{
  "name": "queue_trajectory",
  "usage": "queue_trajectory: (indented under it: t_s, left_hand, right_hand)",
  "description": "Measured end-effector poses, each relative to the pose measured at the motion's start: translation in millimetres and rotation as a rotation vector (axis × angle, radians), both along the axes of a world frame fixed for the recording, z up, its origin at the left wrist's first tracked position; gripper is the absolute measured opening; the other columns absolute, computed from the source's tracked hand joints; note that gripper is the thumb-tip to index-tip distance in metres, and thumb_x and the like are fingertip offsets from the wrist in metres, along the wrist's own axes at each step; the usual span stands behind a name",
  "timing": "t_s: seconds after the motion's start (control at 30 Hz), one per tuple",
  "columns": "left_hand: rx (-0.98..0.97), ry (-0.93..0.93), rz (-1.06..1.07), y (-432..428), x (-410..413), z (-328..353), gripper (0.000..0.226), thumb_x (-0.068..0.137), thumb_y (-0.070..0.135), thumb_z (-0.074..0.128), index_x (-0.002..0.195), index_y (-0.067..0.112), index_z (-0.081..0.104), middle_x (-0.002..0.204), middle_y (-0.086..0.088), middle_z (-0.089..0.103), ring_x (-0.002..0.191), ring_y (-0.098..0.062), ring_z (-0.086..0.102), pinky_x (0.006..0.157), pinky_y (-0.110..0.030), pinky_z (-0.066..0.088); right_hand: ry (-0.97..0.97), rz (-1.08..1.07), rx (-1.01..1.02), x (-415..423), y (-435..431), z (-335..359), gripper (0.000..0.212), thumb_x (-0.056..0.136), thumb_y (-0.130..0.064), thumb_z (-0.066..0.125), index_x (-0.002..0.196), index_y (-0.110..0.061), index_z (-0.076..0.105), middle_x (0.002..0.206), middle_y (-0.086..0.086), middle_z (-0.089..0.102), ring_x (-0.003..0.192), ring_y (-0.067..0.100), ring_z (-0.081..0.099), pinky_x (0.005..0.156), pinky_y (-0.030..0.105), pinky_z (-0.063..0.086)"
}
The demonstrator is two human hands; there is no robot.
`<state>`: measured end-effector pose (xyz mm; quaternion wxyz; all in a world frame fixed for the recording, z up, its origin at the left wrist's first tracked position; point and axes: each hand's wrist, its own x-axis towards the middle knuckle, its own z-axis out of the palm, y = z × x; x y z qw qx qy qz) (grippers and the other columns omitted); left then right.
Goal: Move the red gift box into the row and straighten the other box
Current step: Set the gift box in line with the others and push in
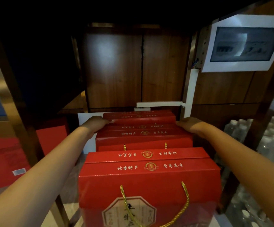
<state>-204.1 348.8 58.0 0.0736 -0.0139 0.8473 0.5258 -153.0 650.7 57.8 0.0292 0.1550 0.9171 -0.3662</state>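
Note:
Three red gift boxes with gold lettering stand in a row running away from me under a wooden table. The far box [139, 117] is pressed between my hands: my left hand [94, 123] lies on its left end, my right hand [188, 124] on its right end. It sits slightly turned against the middle box [143, 138]. The near box [149, 177] shows gold rope handles and an octagonal label on its front.
Dark wooden panels close the back. A white cable duct [159, 104] runs behind the boxes. Shrink-wrapped water bottles [241, 133] stand at the right. Another red box [51, 138] and a red mat [3, 161] lie left. A table leg [28, 136] stands left.

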Motion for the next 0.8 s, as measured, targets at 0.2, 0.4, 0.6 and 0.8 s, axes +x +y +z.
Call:
queue_trajectory:
  t_s: [0.2,0.4,0.6,0.8]
  left_hand:
    - [-0.237,0.078,-0.069,-4,36,3,0.038,0.094,0.025,0.048,0.130,0.013,0.054,0.133,-0.011,0.058,0.118,-0.026,0.056,0.087,-0.025,0.039]
    - [-0.495,0.190,-0.117,-21,76,1,0.059,0.092,0.035,0.052,0.146,0.018,0.034,0.152,-0.006,0.037,0.136,-0.024,0.039,0.103,-0.028,0.033]
    - [-0.453,0.165,-0.226,-45,134,-14,0.058,0.085,0.051,0.054,0.137,0.030,0.045,0.140,0.003,0.052,0.121,-0.017,0.054,0.096,-0.027,0.043]
    - [-0.391,0.241,-0.114,-67,169,-32,0.063,0.090,0.043,0.050,0.147,0.031,0.026,0.153,0.006,0.033,0.138,-0.015,0.035,0.099,-0.026,0.032]
  right_hand:
    - [0.041,0.050,0.072,38,-7,6,0.055,0.095,-0.036,0.046,0.142,-0.010,0.037,0.143,0.014,0.046,0.127,0.029,0.048,0.103,0.033,0.038]
    - [0.074,0.181,0.198,89,-25,24,0.047,0.094,-0.036,0.045,0.135,-0.012,0.047,0.135,0.009,0.055,0.109,0.019,0.055,0.089,0.026,0.040]
    - [0.265,0.379,0.330,154,-80,19,0.046,0.090,-0.043,0.049,0.133,-0.025,0.049,0.134,-0.004,0.054,0.112,0.011,0.054,0.095,0.027,0.047]
    - [0.451,0.586,0.374,179,-153,-11,0.047,0.089,-0.043,0.050,0.133,-0.027,0.049,0.140,-0.009,0.048,0.129,0.010,0.041,0.110,0.029,0.034]
